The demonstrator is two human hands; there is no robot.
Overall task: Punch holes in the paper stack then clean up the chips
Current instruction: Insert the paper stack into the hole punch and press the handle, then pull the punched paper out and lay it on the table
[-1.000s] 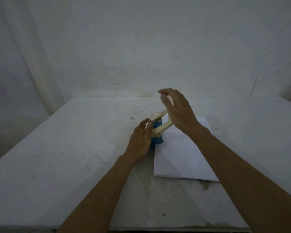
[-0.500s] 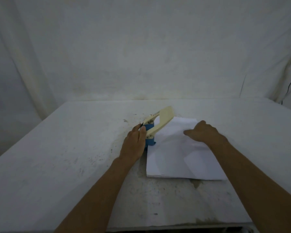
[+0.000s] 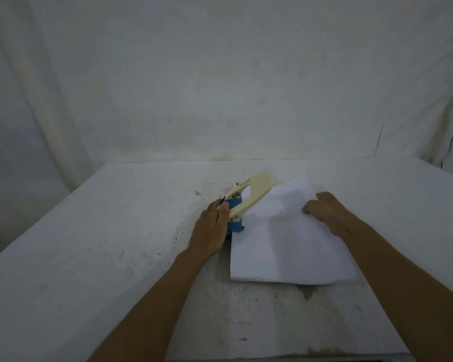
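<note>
The paper stack lies flat near the middle of the desk, a little toward its right edge, with its left margin tucked against the blue base of a hole punch whose cream lever stands raised and slanted over the sheets' far-left corner. The left hand rests against the punch's outer side, fingers extended and loosely curved along the base rather than wrapped round it — steadying, not squeezing. The right hand sits on top of the stack near its far-right corner, fingers curled under, knuckles pressing the sheets down; it holds nothing between its fingers that can be seen. The paper looks light and limp, and its far corner lifts slightly, so loose sheets would likely slide over one another on this gritty surface; a flat palm pressing from above, close to the punch, seems the safest hold. The punch looks rigid and fairly heavy — best taken at the base and driven from the broad lever end. No chips can be made out on the desk.
</note>
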